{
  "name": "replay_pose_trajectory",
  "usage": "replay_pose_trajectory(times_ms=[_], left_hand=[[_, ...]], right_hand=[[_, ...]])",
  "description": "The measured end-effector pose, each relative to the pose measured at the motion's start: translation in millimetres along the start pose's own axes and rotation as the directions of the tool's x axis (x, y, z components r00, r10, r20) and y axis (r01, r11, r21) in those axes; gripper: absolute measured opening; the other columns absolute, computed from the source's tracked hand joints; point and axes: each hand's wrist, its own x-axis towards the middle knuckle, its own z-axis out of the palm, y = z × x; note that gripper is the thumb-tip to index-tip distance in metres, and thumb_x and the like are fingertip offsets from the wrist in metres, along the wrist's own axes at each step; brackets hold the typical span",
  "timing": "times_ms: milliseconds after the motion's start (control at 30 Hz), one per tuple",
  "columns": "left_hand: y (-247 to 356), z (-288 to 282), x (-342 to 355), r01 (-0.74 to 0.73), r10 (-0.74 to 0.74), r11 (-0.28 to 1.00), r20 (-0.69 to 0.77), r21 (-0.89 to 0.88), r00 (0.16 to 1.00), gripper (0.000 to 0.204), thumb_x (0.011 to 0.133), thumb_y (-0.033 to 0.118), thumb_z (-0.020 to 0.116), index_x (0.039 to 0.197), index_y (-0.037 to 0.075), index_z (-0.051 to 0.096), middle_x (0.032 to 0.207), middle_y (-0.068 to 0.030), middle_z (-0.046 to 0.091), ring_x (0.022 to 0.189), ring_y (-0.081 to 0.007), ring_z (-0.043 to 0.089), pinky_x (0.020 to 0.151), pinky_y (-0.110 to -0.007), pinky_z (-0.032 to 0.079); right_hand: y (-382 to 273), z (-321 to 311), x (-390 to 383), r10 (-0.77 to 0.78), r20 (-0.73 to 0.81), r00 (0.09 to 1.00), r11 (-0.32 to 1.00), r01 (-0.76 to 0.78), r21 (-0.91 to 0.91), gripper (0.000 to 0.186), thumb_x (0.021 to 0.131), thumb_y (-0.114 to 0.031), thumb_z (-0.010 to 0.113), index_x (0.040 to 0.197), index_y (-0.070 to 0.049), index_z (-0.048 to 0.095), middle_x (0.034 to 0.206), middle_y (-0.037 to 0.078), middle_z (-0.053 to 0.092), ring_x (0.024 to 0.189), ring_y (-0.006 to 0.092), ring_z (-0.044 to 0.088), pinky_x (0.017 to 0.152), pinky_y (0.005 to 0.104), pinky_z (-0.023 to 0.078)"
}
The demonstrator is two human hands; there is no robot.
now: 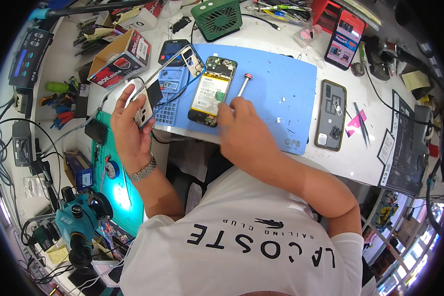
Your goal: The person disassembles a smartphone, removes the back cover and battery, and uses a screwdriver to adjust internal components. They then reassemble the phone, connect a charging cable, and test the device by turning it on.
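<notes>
My left hand [133, 111] grips a phone mid-frame [195, 60], a thin blue-edged shell with cutouts, held tilted over the left side of the blue work mat [281, 74]. On the mat lies an opened phone [213, 92], its battery and circuit boards bare. My right hand [244, 126] is bent over the phone's lower right edge, fingers curled and partly blurred. A screwdriver [243, 86] with a red cap reaches up from beside its knuckles; the lower end is hidden, so I cannot tell whether the hand holds it.
A green fan [216, 19] stands at the back. To the right are a phone back housing [330, 116], tweezers [362, 123] and an upright lit phone [344, 39]. An open box [121, 59] sits at left, above a teal microscope [81, 214]. Small parts dot the mat.
</notes>
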Motion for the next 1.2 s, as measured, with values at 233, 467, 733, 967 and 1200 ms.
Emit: replay_pose_trajectory(times_ms=[233, 467, 733, 967, 1200], left_hand=[[1.6, -10.2, -5.7, -0.027, 0.023, 0.999, -0.15, -0.019, 0.988, 0.047, 0.095, 0.005, 0.07, 0.139, -0.006, 0.06, 0.097, -0.0092, 0.075, 0.056, -0.0084, 0.064, 0.041, -0.018, 0.042], [-4.1, -22.3, 3.2, -0.004, 0.002, 0.999, -0.063, -0.038, 0.998, 0.049, 0.093, 0.007, 0.074, 0.138, -0.002, 0.058, 0.094, -0.0084, 0.076, 0.063, -0.0099, 0.07, 0.044, -0.02, 0.052], [-5.1, -27.9, 6.1, 0.015, -0.014, 0.998, 0.027, -0.06, 1.0, 0.049, 0.093, 0.006, 0.074, 0.138, -0.001, 0.057, 0.093, -0.0086, 0.076, 0.061, -0.0119, 0.07, 0.044, -0.022, 0.054], [-10.8, -11.5, 3.9, 0.038, -0.031, 0.995, 0.074, -0.095, 0.997, 0.049, 0.094, 0.005, 0.072, 0.139, -0.005, 0.055, 0.096, -0.0129, 0.076, 0.068, -0.0182, 0.075, 0.054, -0.032, 0.065], [-28.7, 17.8, -8.5, 0.093, -0.082, 0.995, 0.224, -0.038, 0.971, 0.048, 0.1, 0.011, 0.071, 0.141, -0.009, 0.055, 0.103, -0.0142, 0.077, 0.073, -0.0219, 0.079, 0.064, -0.033, 0.07]], right_hand=[[-23.8, 50.5, 55.9, 0.087, -0.055, 0.995, 0.89, -0.103, -0.444, 0.076, 0.096, -0.061, 0.07, 0.133, 0.004, 0.057, 0.123, 0.033, 0.053, 0.096, 0.037, 0.055, 0.082, 0.0422, 0.05], [-33.4, 58.2, 68.2, 0.244, 0.056, 0.968, 0.849, -0.185, -0.495, 0.073, 0.095, -0.048, 0.07, 0.136, 0.009, 0.053, 0.13, 0.034, 0.051, 0.113, 0.0413, 0.05, 0.091, 0.0485, 0.046], [-53.5, 9.2, 67.9, 0.316, 0.171, 0.933, 0.941, -0.285, -0.183, 0.08, 0.086, -0.021, 0.071, 0.147, 0.019, 0.037, 0.129, 0.036, 0.058, 0.109, 0.0486, 0.062, 0.09, 0.0489, 0.054], [-8.0, -47.9, 58.2, 0.606, 0.22, 0.765, 0.68, -0.641, 0.356, 0.077, 0.088, -0.002, 0.059, 0.157, 0.016, 0.029, 0.121, 0.029, 0.07, 0.09, 0.0335, 0.074, 0.084, 0.042, 0.058], [42.1, -72.3, 21.1, 0.703, 0.18, 0.688, 0.218, -0.449, 0.866, 0.062, 0.086, 0.018, 0.042, 0.147, 0.008, 0.041, 0.118, 0.022, 0.074, 0.104, 0.0257, 0.076, 0.088, 0.0339, 0.063]])
